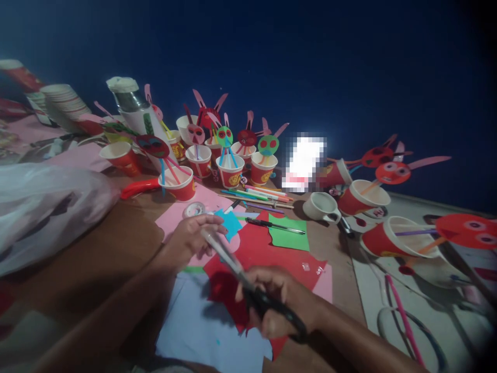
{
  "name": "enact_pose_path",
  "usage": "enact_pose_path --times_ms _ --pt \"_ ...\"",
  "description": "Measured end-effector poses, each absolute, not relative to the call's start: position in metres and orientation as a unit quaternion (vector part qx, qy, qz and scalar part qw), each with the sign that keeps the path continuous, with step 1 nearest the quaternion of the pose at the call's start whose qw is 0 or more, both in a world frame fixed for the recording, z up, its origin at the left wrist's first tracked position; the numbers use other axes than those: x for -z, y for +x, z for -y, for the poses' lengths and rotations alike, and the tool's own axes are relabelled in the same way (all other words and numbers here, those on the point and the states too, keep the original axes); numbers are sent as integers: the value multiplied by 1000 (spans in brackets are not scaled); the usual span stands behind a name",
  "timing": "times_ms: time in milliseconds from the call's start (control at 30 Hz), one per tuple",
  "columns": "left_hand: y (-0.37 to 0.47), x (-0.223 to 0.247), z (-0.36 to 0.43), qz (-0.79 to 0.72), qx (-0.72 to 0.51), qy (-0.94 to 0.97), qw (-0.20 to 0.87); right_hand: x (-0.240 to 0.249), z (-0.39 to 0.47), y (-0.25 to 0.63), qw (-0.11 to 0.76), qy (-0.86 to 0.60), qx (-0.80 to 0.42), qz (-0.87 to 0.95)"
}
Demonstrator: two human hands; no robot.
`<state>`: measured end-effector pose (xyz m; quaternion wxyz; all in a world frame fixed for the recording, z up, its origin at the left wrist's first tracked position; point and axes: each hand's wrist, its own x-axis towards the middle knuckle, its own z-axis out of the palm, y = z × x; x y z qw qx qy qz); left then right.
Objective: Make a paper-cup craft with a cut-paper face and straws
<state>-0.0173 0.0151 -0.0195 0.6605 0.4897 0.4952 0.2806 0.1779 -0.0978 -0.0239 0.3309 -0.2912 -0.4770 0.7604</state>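
My right hand (281,298) is closed around the black handles of a pair of scissors (229,256), whose blades point up and to the left. The blade tips pass in front of my left hand (196,233). At its fingertips, my left hand pinches a small piece of blue paper (230,224). Beneath both hands lie a large red paper sheet (267,251) with a jagged cut edge, white paper (202,321) and pink paper (171,215). A green paper piece (291,235) rests on the red sheet, with a black pen (275,226) across it. Blur softens the hands.
Paper cups with paper faces on sticks (230,168) stand behind, and more cups (365,197) are at the right. Coloured pens (256,196), a tape roll (194,209) and a white mug (320,206) sit between. A plastic bag (50,207) is at the left, a bottle (134,106) behind it.
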Motion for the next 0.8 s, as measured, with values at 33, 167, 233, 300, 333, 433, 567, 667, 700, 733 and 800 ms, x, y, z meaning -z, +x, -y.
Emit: enact_pose_path --times_ms 33,167,233,300,333,433,567,667,700,733,800 --pt "-22 22 -14 -510 -263 460 677 26 100 174 306 -298 -754 499" --pt "-29 23 -5 -517 -240 430 700 43 106 161 214 -317 -714 586" --pt "-30 20 -1 -515 -239 434 699 51 107 159 199 -314 -712 596" --pt "-30 17 0 -511 -233 437 703 56 108 158 201 -309 -717 591" --pt "-29 16 1 -507 -229 437 707 56 107 158 204 -309 -718 589" --pt "-26 13 -1 -497 -212 437 719 55 107 159 207 -321 -713 587" --pt "-18 12 -5 -481 -199 444 729 54 107 159 200 -327 -721 577" --pt "-12 15 -7 -471 -200 439 738 56 108 158 200 -325 -722 577" --pt "-10 18 -7 -470 -201 436 741 56 108 158 201 -326 -721 577" --pt "-8 20 -7 -468 -204 431 744 57 107 158 203 -327 -720 577" --pt "-4 24 -6 -465 -219 423 746 56 106 159 211 -326 -717 579"
